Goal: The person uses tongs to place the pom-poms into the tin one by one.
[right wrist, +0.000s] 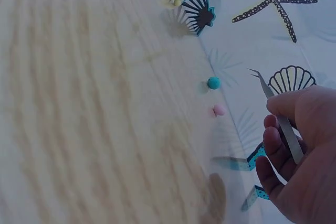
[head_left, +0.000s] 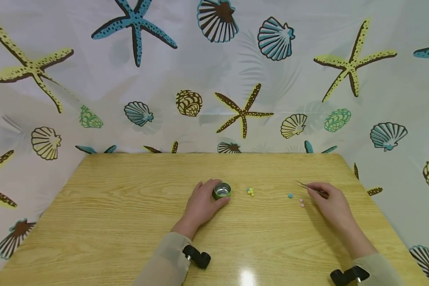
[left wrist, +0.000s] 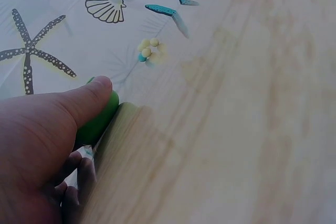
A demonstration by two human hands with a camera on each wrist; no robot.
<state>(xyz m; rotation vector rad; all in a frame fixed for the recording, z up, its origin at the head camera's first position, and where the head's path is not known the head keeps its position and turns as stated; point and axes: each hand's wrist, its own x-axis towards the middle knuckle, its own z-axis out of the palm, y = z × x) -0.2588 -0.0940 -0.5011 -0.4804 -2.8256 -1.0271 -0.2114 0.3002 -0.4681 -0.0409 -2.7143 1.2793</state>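
My left hand [head_left: 202,202] grips a small round green tin [head_left: 222,190] from its left side, fingers behind and thumb in front. Its open top shows a silvery inside; in the left wrist view the thumb presses the green wall [left wrist: 102,121]. My right hand [head_left: 331,200] pinches metal tweezers [right wrist: 286,129], whose bent tips stand slightly apart and grasp nothing. Just left of that hand lie a blue ball [head_left: 290,196] and two pink balls [head_left: 302,201]. A cluster of several yellow balls [head_left: 251,192] with a blue one touches together right of the tin.
The wooden tabletop [head_left: 103,206] spreads beneath both hands. A white cloth [head_left: 186,71] printed with starfish and shells hangs behind the table and along its sides. Black wrist mounts [head_left: 197,256] sit on both sleeves.
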